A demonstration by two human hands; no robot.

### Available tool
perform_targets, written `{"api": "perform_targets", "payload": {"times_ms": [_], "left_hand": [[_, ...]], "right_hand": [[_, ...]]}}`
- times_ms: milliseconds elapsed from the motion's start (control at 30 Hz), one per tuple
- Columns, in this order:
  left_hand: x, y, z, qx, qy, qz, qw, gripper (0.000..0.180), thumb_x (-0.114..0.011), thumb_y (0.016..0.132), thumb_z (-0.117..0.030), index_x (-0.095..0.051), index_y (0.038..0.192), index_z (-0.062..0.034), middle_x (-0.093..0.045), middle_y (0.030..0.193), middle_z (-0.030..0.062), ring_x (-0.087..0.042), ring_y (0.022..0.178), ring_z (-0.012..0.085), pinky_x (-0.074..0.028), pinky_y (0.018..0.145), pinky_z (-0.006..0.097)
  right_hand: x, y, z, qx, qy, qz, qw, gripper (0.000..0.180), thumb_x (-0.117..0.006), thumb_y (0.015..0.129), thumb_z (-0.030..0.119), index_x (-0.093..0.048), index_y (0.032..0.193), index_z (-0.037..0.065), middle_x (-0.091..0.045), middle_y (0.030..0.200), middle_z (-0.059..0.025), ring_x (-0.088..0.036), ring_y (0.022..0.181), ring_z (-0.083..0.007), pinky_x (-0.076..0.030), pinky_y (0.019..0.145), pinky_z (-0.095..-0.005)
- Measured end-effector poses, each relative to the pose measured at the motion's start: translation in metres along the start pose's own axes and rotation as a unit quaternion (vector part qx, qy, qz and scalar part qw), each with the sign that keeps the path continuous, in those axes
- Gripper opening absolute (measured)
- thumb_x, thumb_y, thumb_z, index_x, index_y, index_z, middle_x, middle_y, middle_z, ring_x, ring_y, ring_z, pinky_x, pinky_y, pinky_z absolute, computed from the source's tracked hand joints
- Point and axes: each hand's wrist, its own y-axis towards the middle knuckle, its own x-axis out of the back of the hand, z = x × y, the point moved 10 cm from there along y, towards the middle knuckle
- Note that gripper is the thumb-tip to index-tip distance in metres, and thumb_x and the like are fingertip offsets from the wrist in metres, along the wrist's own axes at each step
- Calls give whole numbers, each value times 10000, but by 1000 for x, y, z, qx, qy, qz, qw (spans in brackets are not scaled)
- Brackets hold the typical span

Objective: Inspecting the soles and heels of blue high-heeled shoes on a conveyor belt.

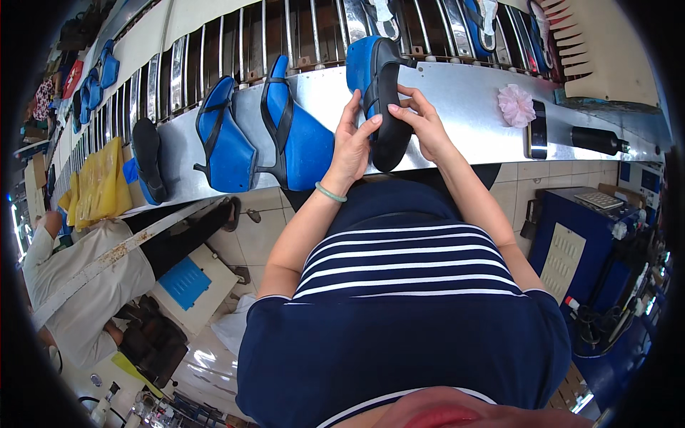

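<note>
The left hand (351,143) grasps a shoe (391,139) from its left, thumb on the black part; the right hand (427,127) grasps it from the right, thumb bent onto the black face. The shoe is between both hands, tilted above the steel ledge (464,128), and a blue last (362,60) fills it, showing toward the left hand.

Just left of the left hand is a strapped last (307,146), with a second strapped last (228,150) beyond it. Further left are a black sole (148,153) and a yellow bag (100,185), whose contents I cannot make out.

Right of the right hand are a pink scrunchie (516,105), a phone (538,135) and, furthest out, a black bottle (594,140); its dark wall hides what is inside. Rollers (288,32) run beyond both hands.
</note>
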Motion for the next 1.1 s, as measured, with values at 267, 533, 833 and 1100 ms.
{"api": "perform_targets", "payload": {"times_ms": [267, 533, 833, 1100], "left_hand": [[7, 4, 1, 14, -3, -27, 1000, 832, -740, 865, -88, -232, 1522, -44, -412, 1358, 228, -554, 1196, 264, -504, 991, 341], [9, 4, 1, -15, 48, -20, 999, 820, -728, 891, -141, -231, 1533, -24, -417, 1343, 235, -552, 1201, 264, -517, 973, 333], [11, 6, 4, -14, 68, -22, 997, 781, -707, 916, -185, -255, 1534, -28, -430, 1358, 216, -540, 1216, 253, -496, 989, 326], [9, 5, 9, 44, -32, 29, 998, 580, -427, 1067, -315, -229, 1566, -95, -286, 1566, 140, -359, 1403, 271, -362, 1121, 421]], "right_hand": [[-5, 0, 3, 23, -3, 11, 1000, 530, -724, 879, 114, -518, 1364, 47, -574, 1083, -98, -665, 881, -174, -542, 751, -267], [-7, -3, 2, 8, -30, 16, 999, 533, -700, 903, 145, -513, 1398, 81, -591, 1127, -98, -613, 963, -153, -470, 880, -281], [-6, -1, 1, 6, -33, 16, 999, 527, -692, 912, 154, -508, 1402, 86, -607, 1084, -74, -610, 975, -145, -471, 857, -275], [-2, 1, 1, -2, -11, 9, 1000, 566, -731, 876, 126, -513, 1391, 35, -599, 1012, -76, -631, 938, -161, -499, 819, -269]]}}
